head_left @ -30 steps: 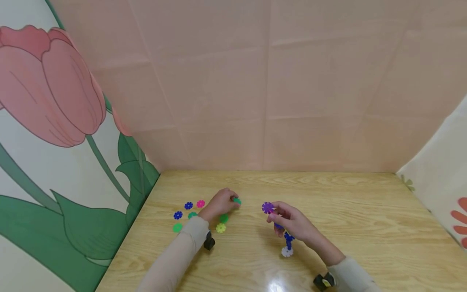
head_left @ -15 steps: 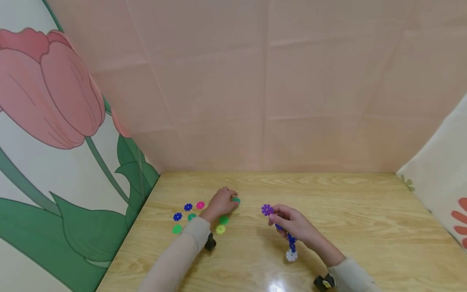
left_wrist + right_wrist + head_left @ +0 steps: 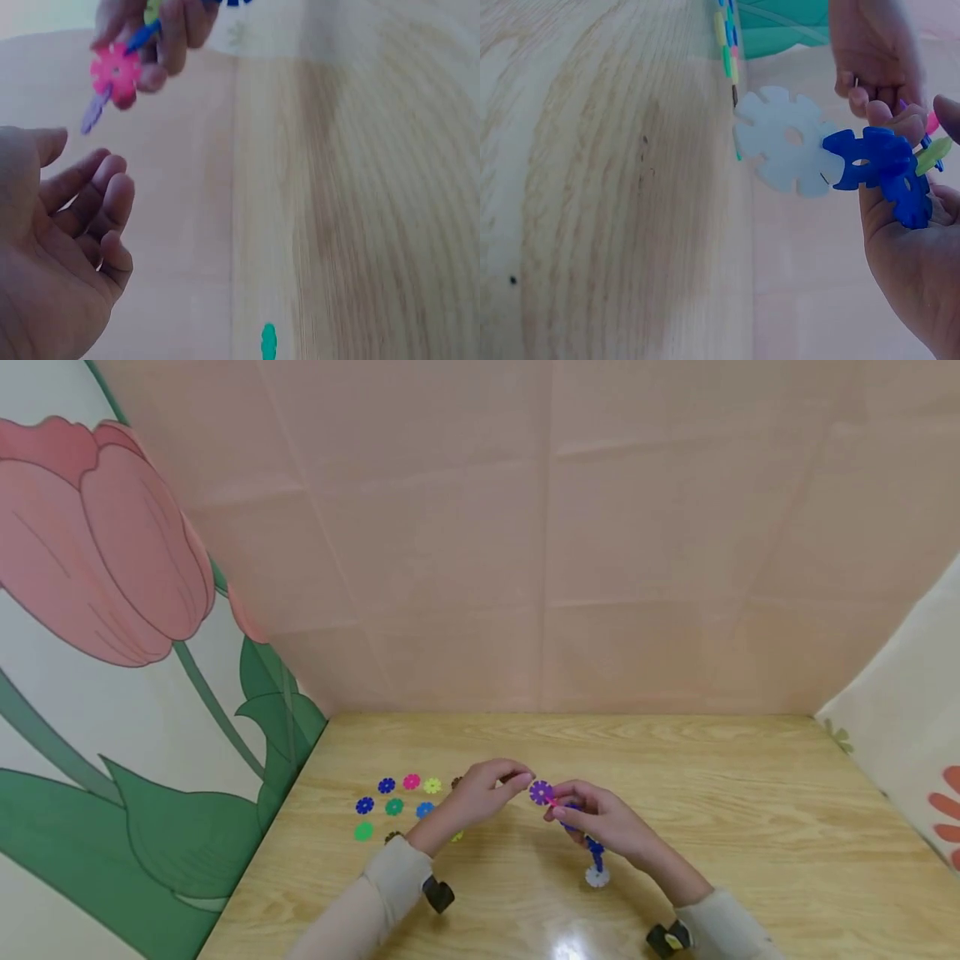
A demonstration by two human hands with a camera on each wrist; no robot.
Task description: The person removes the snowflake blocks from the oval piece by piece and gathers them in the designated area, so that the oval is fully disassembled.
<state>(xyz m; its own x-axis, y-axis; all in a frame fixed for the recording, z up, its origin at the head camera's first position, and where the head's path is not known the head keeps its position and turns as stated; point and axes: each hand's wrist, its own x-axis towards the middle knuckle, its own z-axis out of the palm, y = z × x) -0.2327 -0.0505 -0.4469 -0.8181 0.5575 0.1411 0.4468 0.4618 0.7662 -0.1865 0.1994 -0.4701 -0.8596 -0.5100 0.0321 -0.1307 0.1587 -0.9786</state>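
Observation:
My right hand (image 3: 603, 818) grips a chain of slotted snowflake discs, the flat interlocking building kind. A purple disc (image 3: 541, 792) is at its upper end, joined to a pink disc (image 3: 115, 71). Beyond the fingers hang blue discs (image 3: 874, 161) and a white disc (image 3: 787, 142) at the other end. A yellow-green disc (image 3: 934, 156) shows partly between the fingers. My left hand (image 3: 480, 793) is held close to the purple disc, its fingers loosely bent and holding nothing. In the left wrist view a small gap separates its fingertips from the purple disc.
Several loose snowflake discs lie in rows on the wooden table (image 3: 735, 793) at the left, among them a pink disc (image 3: 412, 782) and a bright green disc (image 3: 363, 832). My left forearm covers some. A pink cloth wall (image 3: 540, 568) stands behind the table.
My left hand has left the green disc at the end of the rows and moved right, to beside the purple disc. The right hand stays nearly in place, and the chain's purple end has shifted slightly left.

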